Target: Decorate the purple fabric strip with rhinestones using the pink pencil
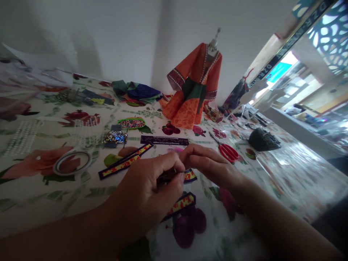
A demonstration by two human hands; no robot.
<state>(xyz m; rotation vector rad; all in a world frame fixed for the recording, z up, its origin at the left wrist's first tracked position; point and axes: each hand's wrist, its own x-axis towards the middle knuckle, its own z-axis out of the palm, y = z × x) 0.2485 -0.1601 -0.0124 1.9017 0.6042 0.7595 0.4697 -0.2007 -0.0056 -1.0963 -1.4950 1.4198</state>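
Observation:
My left hand is closed in a pinch near the middle, around a dark, thin piece that is mostly hidden by the fingers. Against its fingertips rests my right hand, fingers bent together over the same spot; whatever they grip is hidden. Between and below the hands shows the end of a yellow-and-red strip with a dark border. Nearer to me, partly under my left hand, lies another such strip. Two more patterned strips lie crossed at the left. Behind the hands is a dark strip with white beads.
Red-handled scissors lie right of my hands. A small orange dress hangs on a stand behind. Leftward are a tape roll, a green-rimmed bead dish, sequins and bead strings. A black bundle sits right.

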